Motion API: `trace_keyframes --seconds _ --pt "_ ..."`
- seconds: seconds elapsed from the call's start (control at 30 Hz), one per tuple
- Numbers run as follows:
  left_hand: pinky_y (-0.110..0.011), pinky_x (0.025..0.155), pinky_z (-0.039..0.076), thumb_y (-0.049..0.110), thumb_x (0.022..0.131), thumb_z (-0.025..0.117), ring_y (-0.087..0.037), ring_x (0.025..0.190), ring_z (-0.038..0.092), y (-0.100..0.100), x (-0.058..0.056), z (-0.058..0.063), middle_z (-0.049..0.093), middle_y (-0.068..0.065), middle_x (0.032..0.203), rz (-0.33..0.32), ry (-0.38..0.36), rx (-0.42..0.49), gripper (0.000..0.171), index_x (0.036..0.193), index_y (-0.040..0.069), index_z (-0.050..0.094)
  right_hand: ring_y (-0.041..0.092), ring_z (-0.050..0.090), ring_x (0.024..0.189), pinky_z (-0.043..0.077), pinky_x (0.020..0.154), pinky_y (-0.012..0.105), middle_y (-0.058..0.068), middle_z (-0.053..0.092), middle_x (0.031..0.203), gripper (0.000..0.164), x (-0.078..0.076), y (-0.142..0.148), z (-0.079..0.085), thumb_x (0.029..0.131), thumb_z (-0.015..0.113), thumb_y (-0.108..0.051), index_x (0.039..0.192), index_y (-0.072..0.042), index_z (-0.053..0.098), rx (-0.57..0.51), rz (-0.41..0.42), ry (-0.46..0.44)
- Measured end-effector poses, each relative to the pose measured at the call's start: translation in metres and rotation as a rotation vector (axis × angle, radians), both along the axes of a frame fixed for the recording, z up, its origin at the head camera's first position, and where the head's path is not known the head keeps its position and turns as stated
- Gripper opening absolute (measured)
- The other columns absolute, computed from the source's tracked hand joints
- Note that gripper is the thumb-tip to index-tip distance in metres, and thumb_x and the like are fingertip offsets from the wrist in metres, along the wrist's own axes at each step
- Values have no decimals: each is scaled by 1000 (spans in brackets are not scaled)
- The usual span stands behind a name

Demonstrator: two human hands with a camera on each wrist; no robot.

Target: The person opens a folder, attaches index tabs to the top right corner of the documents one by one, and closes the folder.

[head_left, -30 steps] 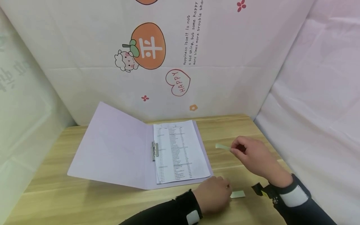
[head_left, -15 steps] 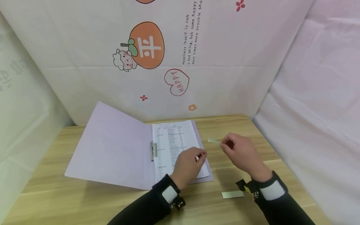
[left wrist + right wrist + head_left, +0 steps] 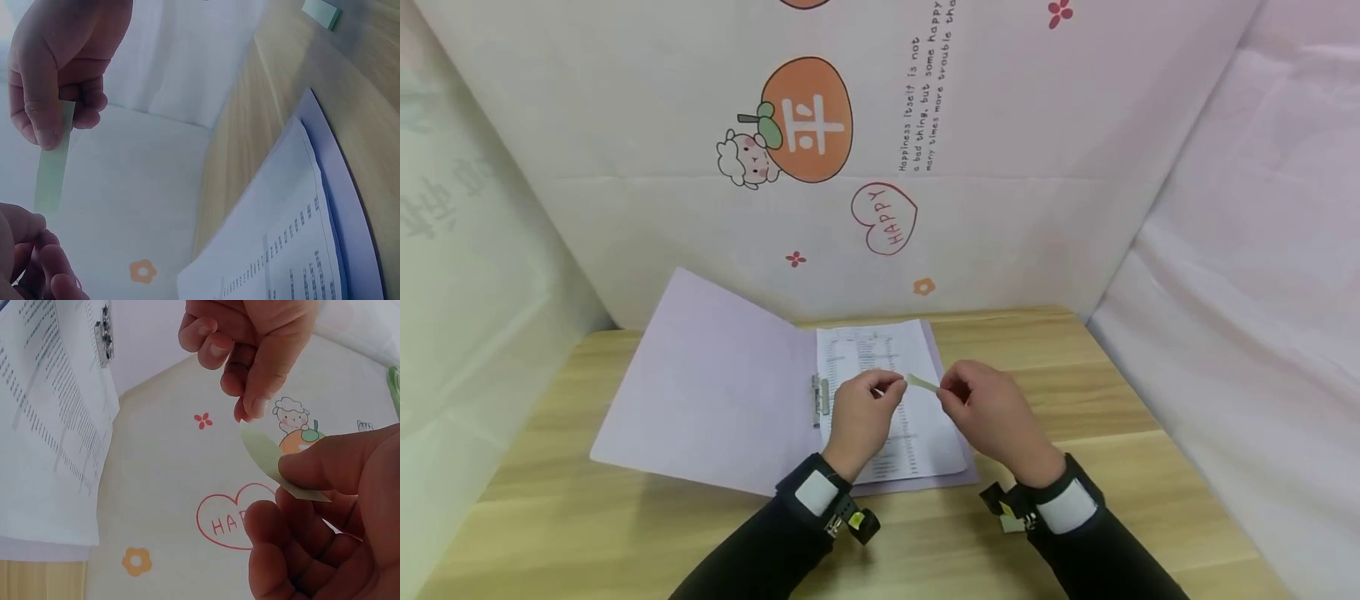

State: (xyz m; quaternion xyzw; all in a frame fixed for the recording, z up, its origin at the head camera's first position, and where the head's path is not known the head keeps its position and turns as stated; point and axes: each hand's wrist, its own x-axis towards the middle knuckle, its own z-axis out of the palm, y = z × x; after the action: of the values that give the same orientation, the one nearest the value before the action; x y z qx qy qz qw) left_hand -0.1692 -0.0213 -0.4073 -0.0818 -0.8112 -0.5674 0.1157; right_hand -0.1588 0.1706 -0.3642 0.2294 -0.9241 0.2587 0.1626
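My right hand [image 3: 992, 408] is pinching the strip [image 3: 922, 382], thumb on one face, forefinger behind, other fingers curling in toward the palm. The strip is pale green and thin, bowing slightly in the right wrist view. Its free end is pointing at my left hand [image 3: 861, 417].

Left hand: thumb and forefinger tips are meeting right at that end. I can't tell if they're gripping the strip or just touching it.

Both hands are working in the air over the sheets [image 3: 928, 442]; the strip is hanging between them, clear of the paper. The sheets are carrying printed rows and lying in the right half of the folder [image 3: 722, 383], with the metal clip [image 3: 820, 400] sitting at their left edge, by the fold. The folder is lilac and lying open, its left cover tilting up off the surface [image 3: 1112, 417].

The pad [image 3: 321, 12], also pale green, is lying on the surface near the folder's lower right corner; in the head view my right wrist camera [image 3: 997, 498] is partly covering it. Behind the surface, the cloth [image 3: 1000, 233] is hanging, showing an orange fruit print and a red heart reading HAPPY.
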Motion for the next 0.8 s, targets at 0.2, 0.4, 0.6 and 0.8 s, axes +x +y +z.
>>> trace_keyframes --seconds 0.2,0.4,0.6,0.8 --pt "-31 62 47 22 95 69 -14 71 56 -5 1 -2 65 8 81 3 -17 29 11 94 14 76 8 49 60 46 52 26 -8 54 75 14 1 -3 -1 89 74 -8 84 -14 62 4 45 -39" --pt "-34 69 47 21 93 69 -16 82 56 -5 4 -6 61 2 96 12 -67 31 12 90 13 77 10 52 64 48 55 27 -8 57 78 12 0 -4 -5 90 75 -11 94 -13 64 -44 72 -120" --pt "-47 96 40 22 93 68 -28 123 45 -7 2 -7 49 -8 130 15 -215 223 19 92 5 76 21 62 84 52 71 38 6 62 103 55 -8 -2 -13 89 76 -35 133 -12 52 -365 13 -469" --pt "-48 101 40 23 92 70 -29 132 40 -12 -2 -2 51 -10 139 -56 -337 270 21 91 4 78 31 65 75 51 66 41 10 68 83 30 -20 -12 -20 96 67 -36 87 -8 68 -387 46 -583"
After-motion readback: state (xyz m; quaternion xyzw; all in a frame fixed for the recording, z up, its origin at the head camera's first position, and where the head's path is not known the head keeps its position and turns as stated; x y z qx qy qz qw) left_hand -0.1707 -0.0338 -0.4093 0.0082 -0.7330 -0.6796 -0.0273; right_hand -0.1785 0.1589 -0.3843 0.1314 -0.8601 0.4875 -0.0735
